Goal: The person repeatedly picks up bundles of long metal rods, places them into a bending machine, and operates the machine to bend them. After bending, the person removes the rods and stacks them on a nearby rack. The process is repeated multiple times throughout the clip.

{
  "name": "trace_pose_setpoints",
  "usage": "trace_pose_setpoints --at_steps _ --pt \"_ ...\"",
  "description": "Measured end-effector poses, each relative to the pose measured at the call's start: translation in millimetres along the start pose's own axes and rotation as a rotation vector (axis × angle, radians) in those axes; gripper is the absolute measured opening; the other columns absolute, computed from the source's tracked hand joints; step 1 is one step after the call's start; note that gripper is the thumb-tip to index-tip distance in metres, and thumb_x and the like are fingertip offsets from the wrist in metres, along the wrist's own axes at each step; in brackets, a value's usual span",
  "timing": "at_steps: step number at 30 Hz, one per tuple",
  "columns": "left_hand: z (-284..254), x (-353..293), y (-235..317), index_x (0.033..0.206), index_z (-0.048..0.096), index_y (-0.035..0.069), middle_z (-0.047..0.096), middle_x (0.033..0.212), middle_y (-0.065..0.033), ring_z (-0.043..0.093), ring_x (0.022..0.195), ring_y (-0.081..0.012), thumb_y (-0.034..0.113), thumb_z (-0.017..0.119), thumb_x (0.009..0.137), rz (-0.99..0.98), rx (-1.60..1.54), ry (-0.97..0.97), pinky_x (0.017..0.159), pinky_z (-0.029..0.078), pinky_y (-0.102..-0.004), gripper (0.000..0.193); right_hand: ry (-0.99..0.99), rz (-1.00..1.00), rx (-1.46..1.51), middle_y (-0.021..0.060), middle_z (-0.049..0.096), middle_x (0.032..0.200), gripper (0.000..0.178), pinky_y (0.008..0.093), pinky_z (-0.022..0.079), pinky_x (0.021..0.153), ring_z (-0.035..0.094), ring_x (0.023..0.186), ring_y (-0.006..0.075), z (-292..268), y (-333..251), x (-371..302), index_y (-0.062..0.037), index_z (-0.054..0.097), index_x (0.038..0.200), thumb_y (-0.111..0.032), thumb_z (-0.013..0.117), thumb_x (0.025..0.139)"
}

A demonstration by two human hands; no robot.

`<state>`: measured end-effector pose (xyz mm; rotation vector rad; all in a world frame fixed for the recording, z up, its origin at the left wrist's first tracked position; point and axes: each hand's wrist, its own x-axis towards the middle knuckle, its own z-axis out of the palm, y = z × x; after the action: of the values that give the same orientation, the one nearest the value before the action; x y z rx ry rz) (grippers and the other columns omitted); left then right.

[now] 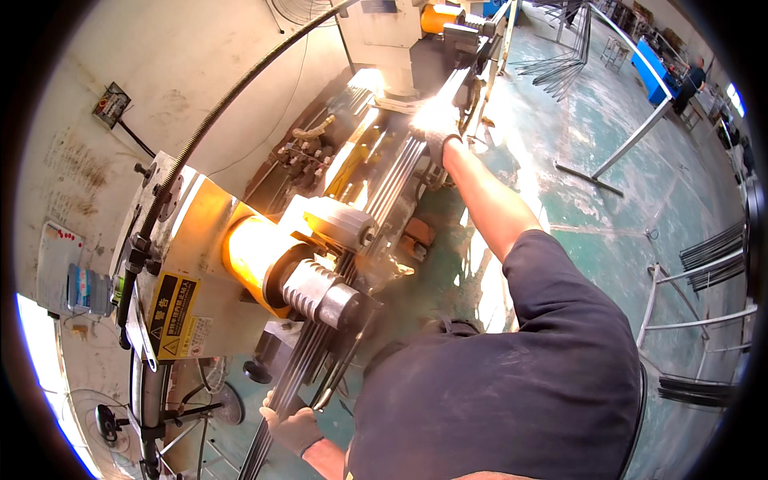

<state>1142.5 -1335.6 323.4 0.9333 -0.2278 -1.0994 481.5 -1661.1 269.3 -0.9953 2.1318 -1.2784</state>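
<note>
A bundle of long, thin metal rods (398, 178) runs slantwise through a machine, from the lower left to the far top. At its near end my left hand (294, 430), in a grey glove with bare fingertips, is closed around the rods. My right arm stretches far forward, and my gloved right hand (437, 138) lies at the rods' far part. Strong glare washes out its fingers, so their grip cannot be made out. Between my hands, an orange cylinder (254, 258) with a ribbed metal end (316, 294) stands right beside the rods.
A cream machine housing (210, 216) with a yellow and black warning label (174, 316) stands at left. A black hose (240, 84) arcs over it. Racks with dark rods (712, 256) stand on the green floor at right. A person (690, 84) stands by a blue machine far off.
</note>
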Motion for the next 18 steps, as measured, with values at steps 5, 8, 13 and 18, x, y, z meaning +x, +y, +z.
trace_pose_setpoints --at_steps 5,8,13,18 --pt "4.5 -3.6 9.9 0.123 0.066 -0.006 0.066 0.123 -0.0162 0.065 0.115 -0.0281 0.030 0.046 0.108 0.039 0.293 0.306 0.105 0.049 -0.0412 0.044 0.031 -0.221 -0.520 0.0100 0.068 0.095 0.018 0.0351 0.055 0.083 0.066 0.096 0.0223 -8.9 23.6 10.4 -0.0105 0.070 0.099 -0.027 0.066 0.093" --pt "2.5 -3.7 5.0 0.115 0.067 -0.005 0.066 0.115 -0.0133 0.065 0.108 -0.0259 0.028 0.050 0.107 0.078 0.151 0.272 0.101 0.050 -0.0398 0.038 -0.018 -0.574 -1.211 0.0141 0.072 0.108 0.027 0.0382 0.053 0.090 0.066 0.103 0.0267 -10.7 32.9 19.2 -0.0122 0.074 0.107 -0.027 0.065 0.086" --pt "5.3 -2.5 0.0 0.112 0.067 -0.005 0.067 0.109 -0.0109 0.065 0.104 -0.0243 0.029 0.056 0.106 -0.002 0.281 -0.009 0.098 0.050 -0.0368 0.037 -0.168 -0.475 -1.742 0.0110 0.074 0.108 0.026 0.0351 0.051 0.087 0.066 0.102 0.0224 -20.1 47.1 52.0 -0.0148 0.077 0.103 -0.025 0.057 0.089" --pt "-2.7 3.8 -4.7 0.117 0.066 -0.007 0.069 0.114 -0.0124 0.066 0.106 -0.0230 0.031 0.063 0.104 -0.031 0.348 0.078 0.100 0.050 -0.0335 0.040 -0.156 -0.448 -1.676 0.0105 0.074 0.112 0.026 0.0356 0.053 0.083 0.068 0.102 0.0238 -22.2 41.1 54.8 -0.0147 0.078 0.103 -0.024 0.056 0.091"
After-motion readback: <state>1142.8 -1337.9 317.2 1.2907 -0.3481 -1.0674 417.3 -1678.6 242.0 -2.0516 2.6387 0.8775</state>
